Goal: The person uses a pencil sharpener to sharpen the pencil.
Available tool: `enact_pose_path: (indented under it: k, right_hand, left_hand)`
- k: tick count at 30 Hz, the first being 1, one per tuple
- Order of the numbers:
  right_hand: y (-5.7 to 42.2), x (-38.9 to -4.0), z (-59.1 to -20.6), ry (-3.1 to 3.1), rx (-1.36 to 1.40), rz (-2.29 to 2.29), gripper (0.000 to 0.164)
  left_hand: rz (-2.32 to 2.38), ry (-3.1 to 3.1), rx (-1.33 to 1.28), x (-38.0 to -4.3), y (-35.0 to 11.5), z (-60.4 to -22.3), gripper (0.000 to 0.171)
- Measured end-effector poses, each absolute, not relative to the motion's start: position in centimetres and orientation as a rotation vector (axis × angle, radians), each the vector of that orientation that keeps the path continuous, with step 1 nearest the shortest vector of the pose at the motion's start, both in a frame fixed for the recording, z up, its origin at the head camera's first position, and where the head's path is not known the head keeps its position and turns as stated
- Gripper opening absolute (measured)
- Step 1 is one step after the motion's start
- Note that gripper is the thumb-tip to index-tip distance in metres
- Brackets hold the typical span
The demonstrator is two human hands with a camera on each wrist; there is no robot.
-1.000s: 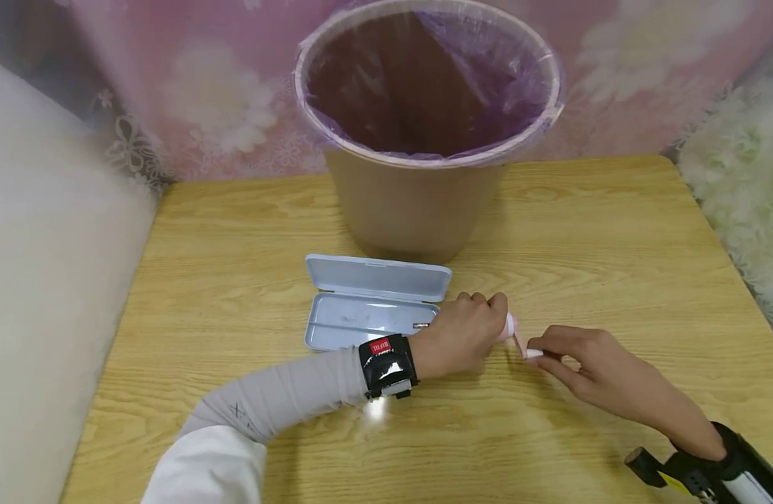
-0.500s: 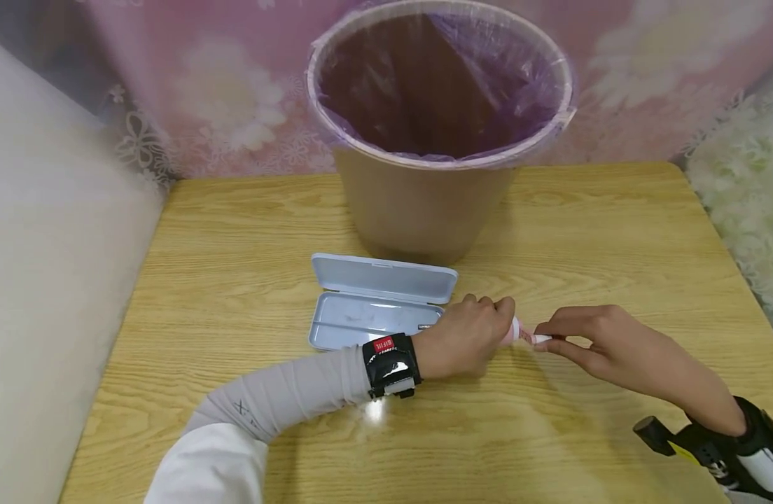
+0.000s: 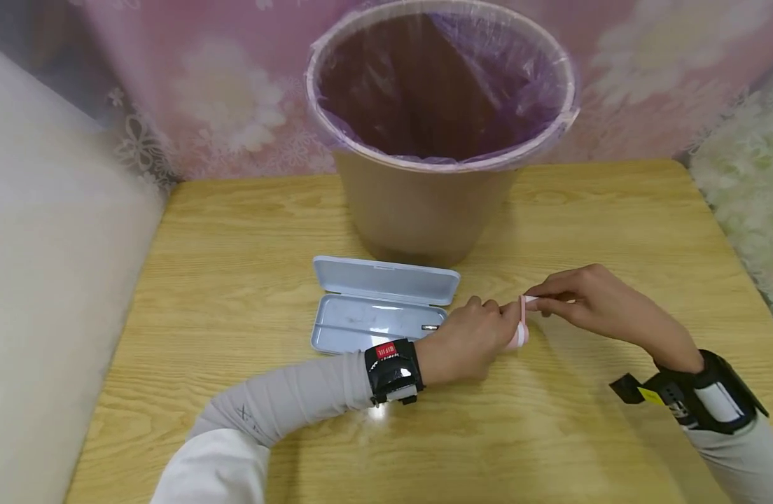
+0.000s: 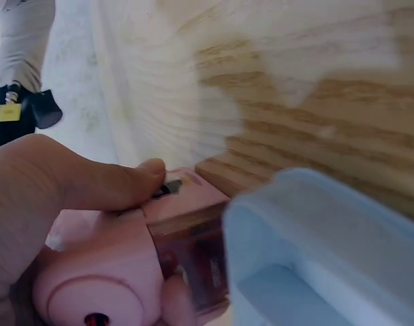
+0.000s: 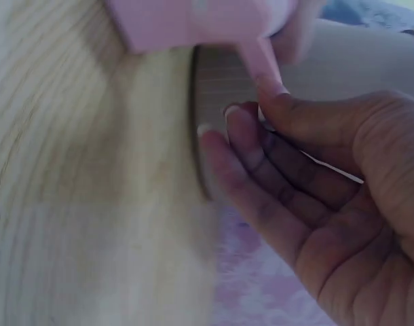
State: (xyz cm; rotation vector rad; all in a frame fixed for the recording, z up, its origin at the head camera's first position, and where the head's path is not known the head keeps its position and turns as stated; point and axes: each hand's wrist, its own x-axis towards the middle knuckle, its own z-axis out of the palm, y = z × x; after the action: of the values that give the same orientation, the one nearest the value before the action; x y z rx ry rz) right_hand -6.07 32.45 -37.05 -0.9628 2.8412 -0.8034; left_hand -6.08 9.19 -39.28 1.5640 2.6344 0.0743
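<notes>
My left hand (image 3: 471,343) grips a pink crank pencil sharpener (image 4: 98,272), its thumb lying along the top in the left wrist view. A see-through drawer (image 4: 197,261) with dark contents shows on its side. My right hand (image 3: 591,308) pinches the white knob (image 3: 531,299) at the end of the pink crank arm (image 5: 258,61). That arm points away from me, above the sharpener's round white-and-pink end. Just left of my left hand lies an open light-blue pencil case (image 3: 323,336), with a small metal-tipped item (image 3: 430,327) in it, partly hidden by the hand.
Behind the pencil case stands a tall bin (image 3: 424,210) lined with a purple plastic bag. Everything rests on a wood-grain table (image 3: 235,238). A pink floral cloth (image 3: 229,91) hangs at the back, and a white surface (image 3: 59,245) borders the left side.
The crank has swung round, its knob going from the near side to the far side of the sharpener. My right hand moved away from me with it; my left hand stayed nearly still.
</notes>
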Motion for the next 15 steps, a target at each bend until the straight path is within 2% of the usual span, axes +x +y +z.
enact_pose_path:
  k: [2, 8, 15]
  right_hand:
    - [32.4, -7.0, -38.0, 2.799, -0.966, -0.813, 0.023]
    - [32.7, -7.7, -40.0, 2.706, -0.911, -0.851, 0.018]
    - [32.2, -6.3, -42.0, 2.661, -0.826, -0.925, 0.020]
  left_hand:
    - [0.074, 2.641, 1.549, -6.1, 9.1, -39.4, 0.067]
    - [0.142, 2.649, 1.487, -6.3, 9.1, -39.5, 0.038]
    - [0.183, 2.646, 1.438, -6.3, 9.0, -39.7, 0.032]
